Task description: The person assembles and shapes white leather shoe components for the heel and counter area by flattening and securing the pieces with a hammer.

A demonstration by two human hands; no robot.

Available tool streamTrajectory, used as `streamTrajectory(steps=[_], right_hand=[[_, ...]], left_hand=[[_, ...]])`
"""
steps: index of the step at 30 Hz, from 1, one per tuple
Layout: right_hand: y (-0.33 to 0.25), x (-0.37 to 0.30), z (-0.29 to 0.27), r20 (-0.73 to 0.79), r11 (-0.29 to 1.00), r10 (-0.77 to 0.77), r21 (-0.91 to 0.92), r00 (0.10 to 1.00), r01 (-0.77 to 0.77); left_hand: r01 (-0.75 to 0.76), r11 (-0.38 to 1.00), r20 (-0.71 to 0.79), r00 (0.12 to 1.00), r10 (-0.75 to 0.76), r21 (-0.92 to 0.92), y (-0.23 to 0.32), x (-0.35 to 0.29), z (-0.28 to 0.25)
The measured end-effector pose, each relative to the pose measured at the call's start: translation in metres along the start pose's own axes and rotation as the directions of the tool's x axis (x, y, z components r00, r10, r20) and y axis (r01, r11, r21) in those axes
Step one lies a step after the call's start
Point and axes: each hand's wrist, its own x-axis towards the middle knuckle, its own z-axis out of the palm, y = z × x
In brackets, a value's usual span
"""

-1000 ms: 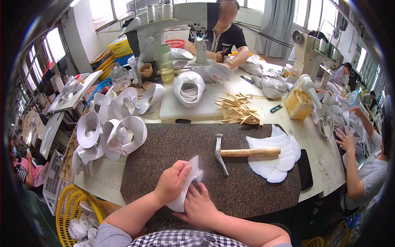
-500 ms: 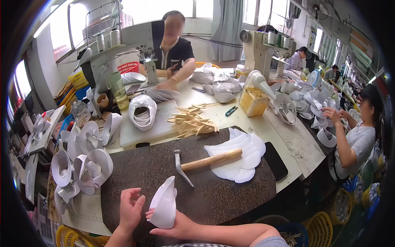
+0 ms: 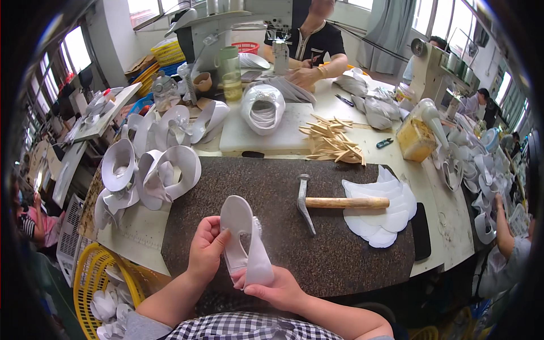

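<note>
Between my hands a white shoe upper stands tilted, its rounded end up and its opening facing left. Small shiny trim runs along its upper right edge. My left hand pinches the left edge, thumb in front. Low on the right, my right hand grips the narrow part, its fingertips showing inside the opening. Beyond them, on a dark speckled board, lies a hammer with a wooden handle. The handle's end rests over a fanned stack of white pieces.
More white uppers are piled at the left. A stuffed white upper stands on a pale slab near tan strips. A yellowed block-shaped container, a black phone and a yellow basket surround the board. A co-worker sits opposite.
My left hand, apart from the upper before, now holds its left edge. The upper has turned to show its opening. The view has swung left, so the bench appears further right.
</note>
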Motion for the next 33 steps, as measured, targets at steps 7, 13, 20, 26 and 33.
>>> streamTrajectory(steps=[7,13,20,26,33], right_hand=[[0.005,-0.004,0.008,0.057,0.997,-0.005,-0.074,0.998,0.009],[0.009,-0.009,0.02,0.146,0.989,0.139,-0.064,0.98,-0.131],[0.0,0.001,0.021,-0.022,0.986,-0.123,-0.117,0.992,0.12],[-0.013,0.03,-0.012,-0.035,0.929,-0.358,0.085,0.933,0.359],[-0.015,0.036,-0.027,-0.134,0.915,-0.397,0.017,0.908,0.403]], left_hand=[[0.194,0.97,0.033,0.981,-0.191,-0.15,0.005,-0.009,-0.003],[0.141,0.984,-0.003,0.99,-0.143,-0.106,-0.003,-0.008,-0.009],[-0.114,0.957,-0.155,0.975,0.159,0.268,0.031,0.008,-0.014],[-0.348,0.916,-0.116,0.92,0.374,0.199,0.043,0.01,0.006],[-0.626,0.61,0.192,0.757,0.625,0.486,0.032,-0.006,0.001]])
